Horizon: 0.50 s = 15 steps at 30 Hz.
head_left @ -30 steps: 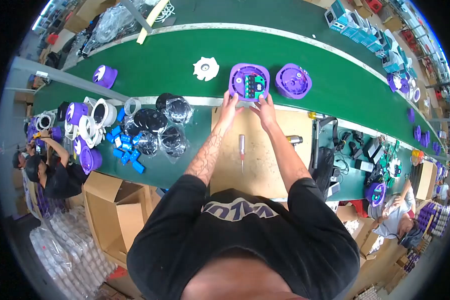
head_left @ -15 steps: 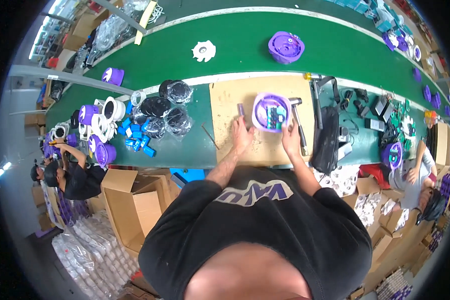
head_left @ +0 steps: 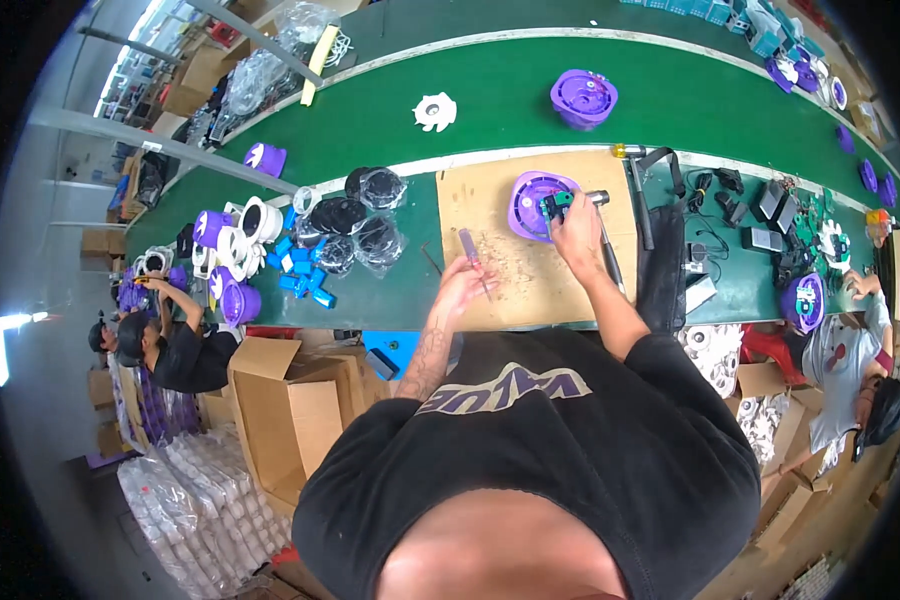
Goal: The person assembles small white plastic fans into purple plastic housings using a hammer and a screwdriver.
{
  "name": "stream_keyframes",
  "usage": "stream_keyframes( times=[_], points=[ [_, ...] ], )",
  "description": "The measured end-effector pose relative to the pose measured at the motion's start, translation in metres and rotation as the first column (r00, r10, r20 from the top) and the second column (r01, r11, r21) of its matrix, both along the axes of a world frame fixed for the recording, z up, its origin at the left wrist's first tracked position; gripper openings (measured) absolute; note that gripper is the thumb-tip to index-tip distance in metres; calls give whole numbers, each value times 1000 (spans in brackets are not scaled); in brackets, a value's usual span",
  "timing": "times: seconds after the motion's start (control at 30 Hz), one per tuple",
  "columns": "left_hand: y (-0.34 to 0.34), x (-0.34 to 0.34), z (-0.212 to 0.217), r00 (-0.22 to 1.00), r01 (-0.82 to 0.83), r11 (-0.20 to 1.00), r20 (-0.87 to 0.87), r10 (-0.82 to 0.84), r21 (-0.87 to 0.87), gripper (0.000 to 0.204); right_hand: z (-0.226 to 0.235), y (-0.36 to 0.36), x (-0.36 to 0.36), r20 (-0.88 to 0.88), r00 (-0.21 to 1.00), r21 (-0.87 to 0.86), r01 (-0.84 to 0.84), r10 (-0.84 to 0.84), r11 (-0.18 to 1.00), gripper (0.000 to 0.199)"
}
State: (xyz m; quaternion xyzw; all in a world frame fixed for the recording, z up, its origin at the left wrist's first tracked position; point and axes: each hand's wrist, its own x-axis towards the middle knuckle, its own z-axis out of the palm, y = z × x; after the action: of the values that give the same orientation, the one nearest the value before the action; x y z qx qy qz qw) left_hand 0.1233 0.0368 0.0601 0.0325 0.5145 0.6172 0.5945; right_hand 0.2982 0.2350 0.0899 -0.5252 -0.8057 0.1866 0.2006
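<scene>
A purple round plastic housing (head_left: 526, 222) lies on a cardboard sheet (head_left: 530, 300) in front of me. My right hand (head_left: 576, 238) reaches into it with fingers closed on a green circuit board (head_left: 553, 203), which covers part of its inside. To its left, my left hand (head_left: 460, 283) grips a screwdriver (head_left: 468, 243) with a clear purplish handle, the handle pointing away from me and the thin shaft toward me. Just right of the housing lies a hammer (head_left: 610, 255), its head partly behind my right hand.
Blue small parts (head_left: 295, 265), bagged black discs (head_left: 378, 240) and white rings (head_left: 260, 220) lie to the left. On the right are a black bag (head_left: 660, 265), power adapters (head_left: 762, 240) and another hammer (head_left: 642, 205). A second purple housing (head_left: 583, 98) and white fan wheel (head_left: 435, 112) sit beyond. Co-workers flank both sides.
My left hand has picked up the screwdriver from the cardboard. My right hand has moved from the housing's rim onto the circuit board inside it. The view has shifted slightly.
</scene>
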Motion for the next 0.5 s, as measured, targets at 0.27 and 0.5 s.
stream_keyframes(
  times=[0.27,0.5],
  points=[
    [-29,-8,64,972,-235,960,59,229,151,37,-4,-35,-46,-432,902,-110,-67,13,992,55],
    [19,-6,110,990,-141,965,13,142,221,41,-25,5,-89,-788,592,-501,-454,-172,737,71]
  ],
)
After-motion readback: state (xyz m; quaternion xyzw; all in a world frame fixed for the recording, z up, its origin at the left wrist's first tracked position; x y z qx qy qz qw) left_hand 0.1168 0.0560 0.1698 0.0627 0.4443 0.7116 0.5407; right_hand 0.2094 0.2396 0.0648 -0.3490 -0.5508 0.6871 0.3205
